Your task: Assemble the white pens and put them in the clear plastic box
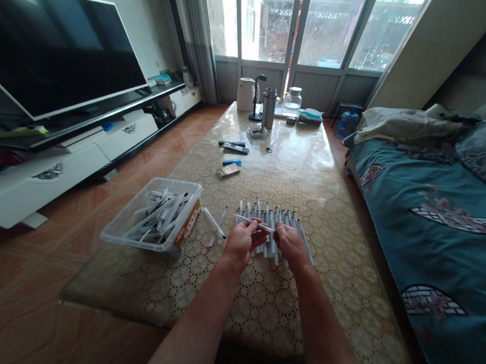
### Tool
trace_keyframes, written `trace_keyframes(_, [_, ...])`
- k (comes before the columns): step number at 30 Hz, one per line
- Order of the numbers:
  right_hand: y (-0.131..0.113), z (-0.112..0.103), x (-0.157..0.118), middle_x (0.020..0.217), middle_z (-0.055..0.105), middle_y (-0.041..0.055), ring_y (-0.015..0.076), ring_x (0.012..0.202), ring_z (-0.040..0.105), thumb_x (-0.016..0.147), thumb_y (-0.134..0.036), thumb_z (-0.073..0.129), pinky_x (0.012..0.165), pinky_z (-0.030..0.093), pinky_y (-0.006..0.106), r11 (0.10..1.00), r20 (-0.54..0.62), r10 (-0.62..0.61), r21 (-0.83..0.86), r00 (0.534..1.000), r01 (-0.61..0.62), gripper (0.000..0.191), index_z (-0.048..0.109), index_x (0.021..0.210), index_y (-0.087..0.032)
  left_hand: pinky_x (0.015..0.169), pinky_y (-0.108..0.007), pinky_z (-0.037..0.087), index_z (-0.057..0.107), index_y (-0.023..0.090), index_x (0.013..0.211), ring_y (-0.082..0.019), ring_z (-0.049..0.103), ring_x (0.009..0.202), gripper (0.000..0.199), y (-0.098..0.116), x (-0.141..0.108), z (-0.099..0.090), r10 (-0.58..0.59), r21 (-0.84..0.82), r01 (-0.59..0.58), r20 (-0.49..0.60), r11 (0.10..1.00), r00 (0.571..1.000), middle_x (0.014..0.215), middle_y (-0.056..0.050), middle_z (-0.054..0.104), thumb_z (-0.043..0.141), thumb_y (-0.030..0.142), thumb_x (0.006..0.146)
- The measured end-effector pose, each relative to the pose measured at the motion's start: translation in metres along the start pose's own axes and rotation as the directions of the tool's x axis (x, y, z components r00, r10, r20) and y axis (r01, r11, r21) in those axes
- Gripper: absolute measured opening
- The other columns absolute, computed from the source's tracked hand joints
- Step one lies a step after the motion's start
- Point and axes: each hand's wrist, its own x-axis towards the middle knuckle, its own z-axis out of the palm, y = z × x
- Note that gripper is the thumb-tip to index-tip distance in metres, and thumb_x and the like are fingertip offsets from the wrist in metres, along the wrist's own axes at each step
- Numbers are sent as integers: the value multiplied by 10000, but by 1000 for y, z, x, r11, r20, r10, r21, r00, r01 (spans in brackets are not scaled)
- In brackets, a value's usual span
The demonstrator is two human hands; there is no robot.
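Note:
Between my two hands lies a slim white pen [258, 225], held sideways above the table. My left hand [241, 239] pinches its left part, and the fingers of my right hand [291, 244] close on its right end. Beneath and behind the hands, several white pens with dark tips [281, 216] lie side by side in a row. To the left, two loose pens rest apart, one a white pen [214, 223] slanting toward my left hand. A clear plastic box [114, 233] full of pens and pen parts stands farther left.
On the patterned table cover [200, 290], a cigarette pack [228, 171], a blue lighter [232, 162] and remote controls [234, 148] lie beyond the pens. A glass ashtray [257, 132], a steel thermos [268, 109], a kettle [246, 95] and a glass jug [292, 101] stand at the far end.

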Motion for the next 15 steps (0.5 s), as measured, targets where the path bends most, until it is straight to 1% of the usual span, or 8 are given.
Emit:
trace_keyframes(4, [-1,-2,1,541,496,-39,87,438,363,802,-467,513,443,272,223,999,-22,23,47,999,-22,306,506,678,-187,614,-258,528,520,152,893,-142,672,662,23,0,3,0,-7,-11,6,-48,1000,999,815,-69,682,522,150,871])
trace_keyframes(6, [-1,-3,1,541,519,-21,91,435,390,828,-487,464,452,294,226,998,1,52,30,999,-52,349,525,677,-178,590,-244,525,512,152,894,-138,670,655,24,-1,5,0,-10,-21,9,-73,1000,997,820,-69,681,514,142,873])
trace_keyframes(9, [1,-3,2,482,476,-6,99,437,406,863,-486,386,459,303,234,999,61,46,-31,997,-44,442,519,583,-171,581,-243,529,505,154,897,-141,672,655,54,-2,7,-1,-24,-48,20,-78,999,997,838,-72,680,544,149,860])
trace_keyframes(11, [2,-1,2,488,454,-20,95,448,391,835,-449,450,454,290,229,999,67,25,-27,997,-23,372,505,588,-176,587,-249,535,500,155,901,-142,673,655,60,-3,8,-2,-37,-67,31,-80,997,996,841,-73,678,544,147,860])
trace_keyframes(13, [2,0,1,532,461,-41,88,463,380,770,-395,556,452,283,217,1000,46,16,25,999,-18,239,513,670,-182,592,-253,539,494,156,902,-138,670,643,52,-4,8,-3,-49,-85,41,-91,996,995,835,-70,676,527,137,867])
trace_keyframes(14, [2,1,0,558,474,-48,86,469,383,737,-369,599,454,286,212,998,31,23,57,999,-25,200,520,725,-185,596,-256,541,491,156,902,-134,667,636,50,-4,9,-3,-55,-94,45,-98,995,994,832,-67,674,519,132,869])
trace_keyframes(15, [2,1,0,584,493,-50,85,471,388,717,-352,622,455,290,209,996,15,35,87,999,-36,199,526,777,-189,601,-261,544,490,157,902,-132,665,630,50,-4,9,-4,-59,-102,49,-102,994,993,830,-64,673,514,126,870])
